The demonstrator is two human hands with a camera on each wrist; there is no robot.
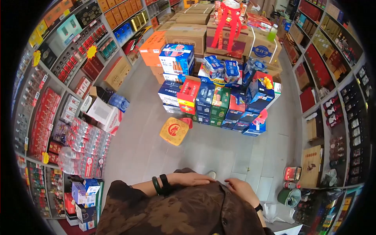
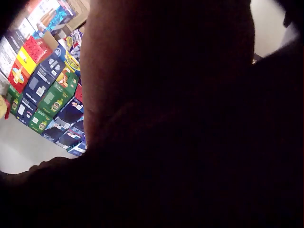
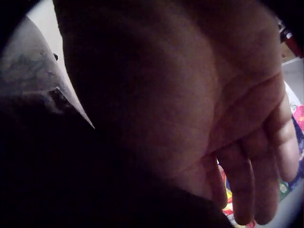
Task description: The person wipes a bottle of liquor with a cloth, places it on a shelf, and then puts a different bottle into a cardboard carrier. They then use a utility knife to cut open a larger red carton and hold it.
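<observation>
At the bottom of the head view, my left hand (image 1: pixel 192 179) lies with straight fingers along the front of a brown leaf-patterned shirt (image 1: pixel 168 209). A green bangle (image 1: pixel 156 185) and a black band circle that wrist. My right hand (image 1: pixel 241 188) is close to the shirt's other side, its fingers loosely bent and holding nothing. Its palm (image 3: pixel 190 104) and hanging fingers fill much of the right wrist view. In the left wrist view the hand is mostly dark shadow. Ahead on the floor is a yellow square stool (image 1: pixel 173 131) with a red figure on its top.
Stacked drink cartons (image 1: pixel 205 98) stand ahead, with larger cardboard boxes (image 1: pixel 186 34) behind. Shelves of bottles and boxes line both sides. Shrink-wrapped bottles (image 1: pixel 88 143) stand at left; a green bin (image 1: pixel 289 197) is at lower right. Grey tiled floor (image 1: pixel 137 129) runs between.
</observation>
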